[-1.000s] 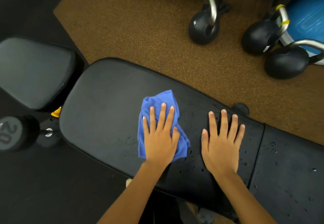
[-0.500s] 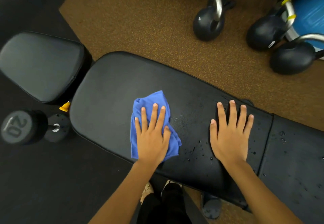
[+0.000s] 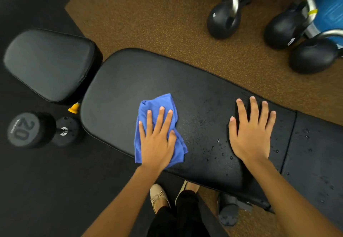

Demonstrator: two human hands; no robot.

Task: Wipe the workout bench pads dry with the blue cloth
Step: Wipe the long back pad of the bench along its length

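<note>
A long black bench pad (image 3: 120,92) runs from centre left to the right. On it lies a crumpled blue cloth (image 3: 157,105), pressed flat under my left hand (image 3: 157,140), fingers spread. My right hand (image 3: 250,132) rests flat on the pad's right end, fingers apart, holding nothing. Water droplets (image 3: 219,151) dot the pad between my hands. A second black pad (image 3: 315,153) adjoins on the right and also carries droplets. The pad left of the cloth looks dry.
Another black padded seat (image 3: 50,64) sits at the left. A 20 dumbbell (image 3: 37,129) lies on the dark floor below it. Three black kettlebells (image 3: 224,21) and a blue ball (image 3: 330,8) stand on the brown mat at top right. My feet (image 3: 159,197) are under the bench's near edge.
My left hand has slid the cloth leftward along the pad, away from my right hand. The right hand has stayed planted. The view has shifted, showing more floor and my feet.
</note>
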